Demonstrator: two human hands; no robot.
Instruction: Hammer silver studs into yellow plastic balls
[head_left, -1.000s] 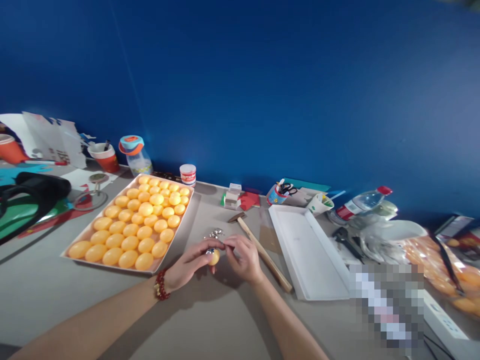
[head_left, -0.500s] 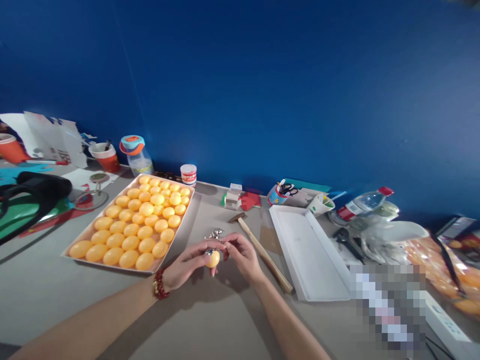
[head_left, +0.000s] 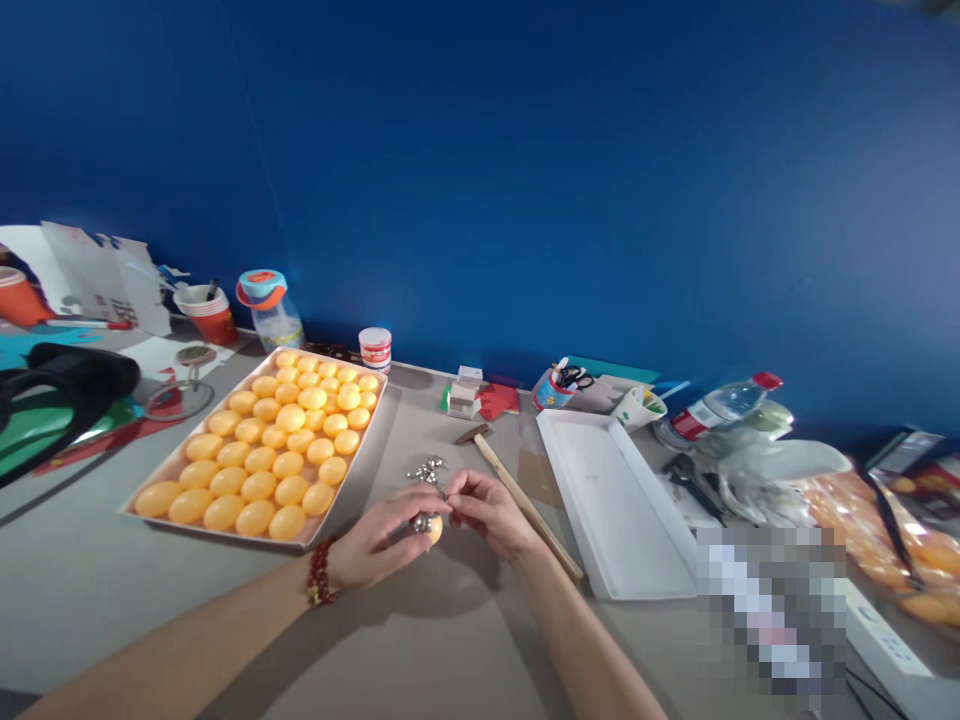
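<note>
My left hand [head_left: 385, 538] grips a yellow-orange ping-pong ball [head_left: 435, 530] between thumb and fingers. Silver metal shows on the ball's left side, partly covered by the fingers. Close beside it, my right hand [head_left: 491, 512] has its thumb and fingers pinched together near the left fingertips. Whatever is in that pinch is too small to make out. Just beyond the hands, a small heap of silver metal pieces [head_left: 429, 468] lies on the table. To the left is a shallow box [head_left: 306, 540] filled with rows of similar balls.
A wooden-handled hammer [head_left: 529, 505] lies right of my hands, beside a white tray [head_left: 626, 510]. Behind stand a small white box [head_left: 463, 400], a pen cup with scissors [head_left: 555, 390] and a lidded jar [head_left: 375, 350]. A plastic bottle [head_left: 724, 405] leans at the right.
The ball has turned in my left hand, with its metal side now more to the left. My right fingers have shifted slightly and straightened beside the left fingertips.
</note>
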